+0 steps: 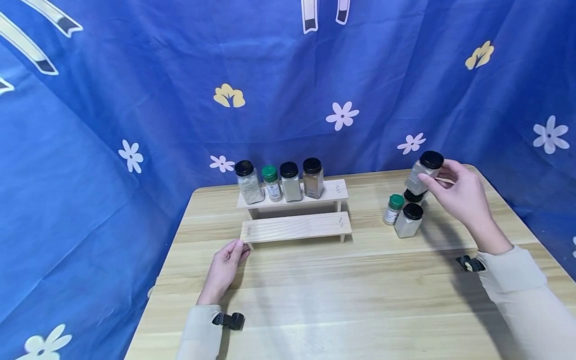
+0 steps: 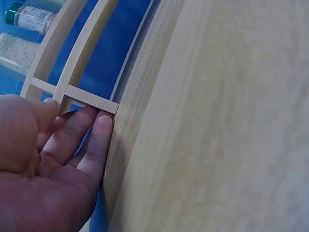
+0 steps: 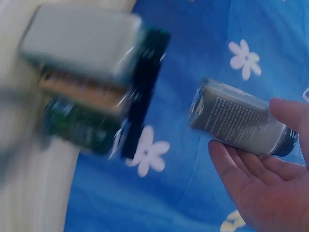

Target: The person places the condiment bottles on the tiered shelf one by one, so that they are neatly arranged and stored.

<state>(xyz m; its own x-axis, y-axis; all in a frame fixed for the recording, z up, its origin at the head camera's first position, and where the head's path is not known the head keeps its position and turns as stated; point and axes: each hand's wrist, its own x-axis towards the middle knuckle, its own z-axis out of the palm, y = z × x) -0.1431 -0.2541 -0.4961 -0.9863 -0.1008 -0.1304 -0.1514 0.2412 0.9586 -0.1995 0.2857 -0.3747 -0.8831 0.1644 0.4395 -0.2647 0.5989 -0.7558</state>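
My right hand [image 1: 463, 192] holds a black-lidded spice jar [image 1: 423, 172] up in the air between thumb and fingers. In the right wrist view, grey powder and printed text show through this jar [image 3: 236, 118]. Just below it on the table are a small green-capped jar [image 1: 393, 210], a black-lidded jar of pale powder [image 1: 408, 221] and a partly hidden jar [image 1: 415, 196]. At the front left corner of a two-step wooden rack [image 1: 294, 227], my left hand [image 1: 226, 262] pinches the lower step's end, thumb on top and fingers by the leg [image 2: 91, 99].
On the rack's upper step stand several jars: a black-lidded one with pale flakes [image 1: 250, 186], a small green-capped one [image 1: 272, 185], and black-lidded ones with pale [image 1: 291, 184] and brown [image 1: 312, 180] contents. A blue flowered cloth [image 1: 279, 65] hangs behind the wooden table [image 1: 315, 300].
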